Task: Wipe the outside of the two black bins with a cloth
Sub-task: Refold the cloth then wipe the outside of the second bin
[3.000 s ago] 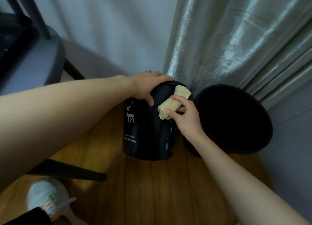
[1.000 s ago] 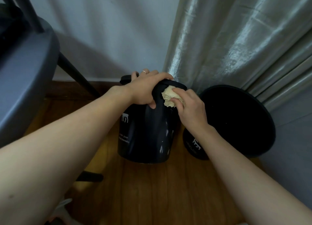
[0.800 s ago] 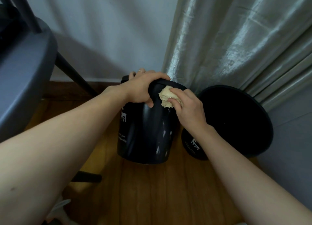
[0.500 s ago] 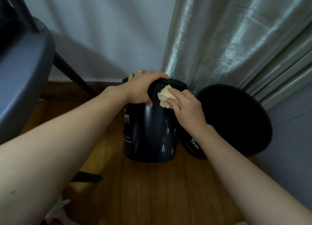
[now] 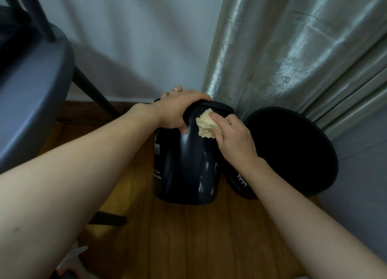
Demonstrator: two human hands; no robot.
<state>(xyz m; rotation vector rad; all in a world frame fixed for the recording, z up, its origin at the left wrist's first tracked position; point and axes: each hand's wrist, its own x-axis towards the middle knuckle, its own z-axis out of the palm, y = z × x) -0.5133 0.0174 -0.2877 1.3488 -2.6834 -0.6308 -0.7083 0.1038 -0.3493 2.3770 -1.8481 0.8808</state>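
Fingers (image 5: 215,116) of your right hand (image 5: 234,140) were pinched on the bunched beige cloth (image 5: 205,126), pressing it against the upper side of the left black bin (image 5: 184,165). Your left hand (image 5: 178,111) curled over that bin's rim, thumb on its wall. Just beside it on the wooden floor (image 5: 199,237) stood the second black bin (image 5: 293,153), near the silver curtain (image 5: 282,48).

near bin (image 5: 184,163) left | second bin (image 5: 293,153) right (touching) | curtain (image 5: 282,48) behind
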